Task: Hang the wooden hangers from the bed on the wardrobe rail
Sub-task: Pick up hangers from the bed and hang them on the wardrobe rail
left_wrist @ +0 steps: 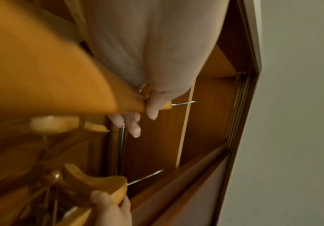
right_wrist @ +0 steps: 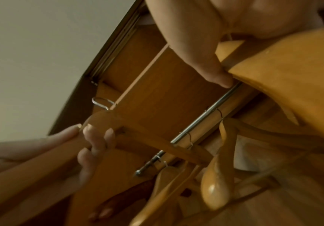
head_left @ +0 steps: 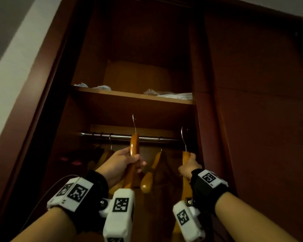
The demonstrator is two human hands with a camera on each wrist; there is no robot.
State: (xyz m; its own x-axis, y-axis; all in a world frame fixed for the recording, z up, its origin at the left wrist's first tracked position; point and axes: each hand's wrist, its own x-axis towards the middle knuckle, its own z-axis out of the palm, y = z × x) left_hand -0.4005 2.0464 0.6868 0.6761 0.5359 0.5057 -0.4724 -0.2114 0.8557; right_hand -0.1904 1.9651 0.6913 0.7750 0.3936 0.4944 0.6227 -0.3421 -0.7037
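My left hand [head_left: 122, 163] grips a wooden hanger [head_left: 134, 145] near its top, raised in front of the metal wardrobe rail [head_left: 119, 136]; its hook [head_left: 134, 122] stands above the rail. Farther right, my right hand [head_left: 189, 165] grips a second wooden hanger [head_left: 186, 157], whose hook [head_left: 183, 137] reaches rail height at the rail's right end. Neither hook is on the rail. In the left wrist view my fingers [left_wrist: 136, 126] curl round the hanger [left_wrist: 41, 76]. The right wrist view shows my thumb [right_wrist: 211, 68] on the other hanger [right_wrist: 292, 68].
Other wooden hangers [head_left: 150, 172] hang from the rail, one between my hands and more at the left [head_left: 105, 154]. A shelf [head_left: 129, 96] with white bags [head_left: 173, 95] sits just above the rail. The wardrobe's sliding door [head_left: 261, 102] closes the right side.
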